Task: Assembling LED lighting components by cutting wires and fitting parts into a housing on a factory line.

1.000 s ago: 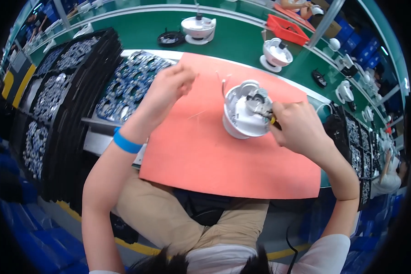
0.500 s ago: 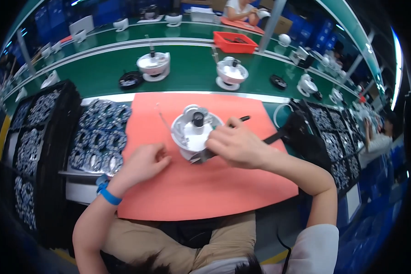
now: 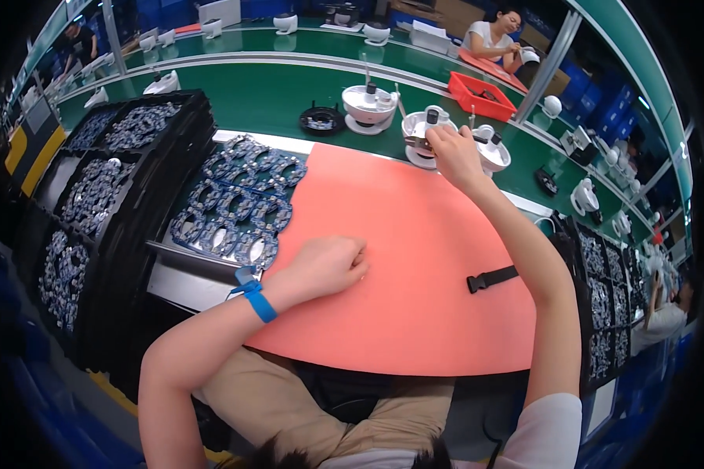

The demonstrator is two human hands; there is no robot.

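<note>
At one o'clock: white unit (image 3: 417, 127) in your right hand (image 3: 455, 152)

Fingers pinched, it grips the rim over the green bench (image 3: 250, 94). Toward seven, near centre, your left hand (image 3: 330, 266) curls half-open, seemingly empty, above the pink mat (image 3: 399, 320).

Your right hand (image 3: 455, 152) grips 1 white bowl-shaped unit (image 3: 414, 125); your curled left hand (image 3: 330, 266) is over the coral mat (image 3: 414, 305).
</note>
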